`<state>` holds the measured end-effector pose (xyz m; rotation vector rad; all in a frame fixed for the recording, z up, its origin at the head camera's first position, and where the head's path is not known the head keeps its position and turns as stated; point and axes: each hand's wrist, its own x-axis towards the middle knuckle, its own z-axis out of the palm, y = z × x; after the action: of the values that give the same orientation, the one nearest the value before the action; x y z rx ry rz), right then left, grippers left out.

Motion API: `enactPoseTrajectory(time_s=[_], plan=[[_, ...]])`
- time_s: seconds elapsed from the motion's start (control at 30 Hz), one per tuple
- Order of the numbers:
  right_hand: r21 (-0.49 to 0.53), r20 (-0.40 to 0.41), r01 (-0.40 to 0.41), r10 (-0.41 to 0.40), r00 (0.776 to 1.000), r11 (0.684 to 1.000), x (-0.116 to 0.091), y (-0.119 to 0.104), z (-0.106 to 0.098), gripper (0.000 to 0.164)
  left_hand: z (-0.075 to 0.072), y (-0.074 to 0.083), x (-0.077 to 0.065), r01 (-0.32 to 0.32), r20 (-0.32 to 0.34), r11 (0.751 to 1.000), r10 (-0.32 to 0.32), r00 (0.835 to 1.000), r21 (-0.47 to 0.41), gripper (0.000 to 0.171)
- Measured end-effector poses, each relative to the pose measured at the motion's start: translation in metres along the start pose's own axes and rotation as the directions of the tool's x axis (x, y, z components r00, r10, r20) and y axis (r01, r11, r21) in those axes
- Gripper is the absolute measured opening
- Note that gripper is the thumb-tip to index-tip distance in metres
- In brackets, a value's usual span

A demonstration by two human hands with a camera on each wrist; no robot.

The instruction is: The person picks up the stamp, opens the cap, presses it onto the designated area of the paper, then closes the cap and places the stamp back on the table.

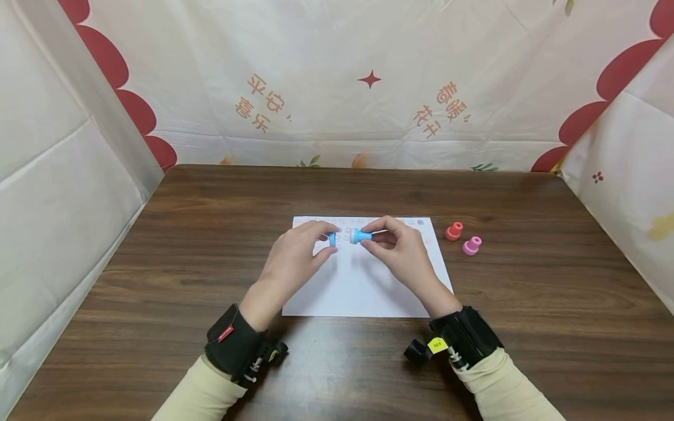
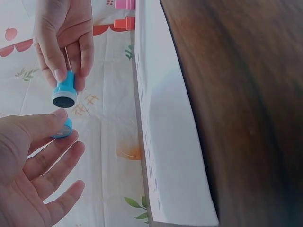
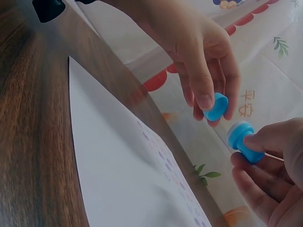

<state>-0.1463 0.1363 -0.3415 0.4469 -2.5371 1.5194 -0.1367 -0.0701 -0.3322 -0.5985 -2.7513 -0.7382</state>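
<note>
In the head view, my right hand (image 1: 402, 251) pinches a blue stamp (image 1: 360, 235) by its handle. Its dark round face shows in the left wrist view, where the stamp (image 2: 65, 92) points toward the other hand. My left hand (image 1: 297, 254) holds a small blue cap (image 1: 332, 239) between thumb and finger; the cap's hollow side (image 3: 218, 108) shows in the right wrist view. A small gap separates cap and stamp. Both hands are raised over a white sheet of paper (image 1: 363, 286) with rows of small printed marks along its far part.
Right of the paper stand a red stamp (image 1: 454, 231) and a pink stamp (image 1: 471, 245). All lie on a brown wooden table (image 1: 210, 234). A patterned white cloth (image 1: 337, 70) hangs behind the table's far edge and along both sides.
</note>
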Motion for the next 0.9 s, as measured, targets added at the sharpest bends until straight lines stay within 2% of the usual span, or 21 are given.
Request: enactPoseTrajectory(time_s=[0.9], plan=[[0.039,0.065,0.029,-0.032,0.997,0.999,-0.002,-0.004,0.011,0.018,0.008,0.003,0.000,-0.054,-0.024,0.998,0.053,0.998,-0.023,0.033]])
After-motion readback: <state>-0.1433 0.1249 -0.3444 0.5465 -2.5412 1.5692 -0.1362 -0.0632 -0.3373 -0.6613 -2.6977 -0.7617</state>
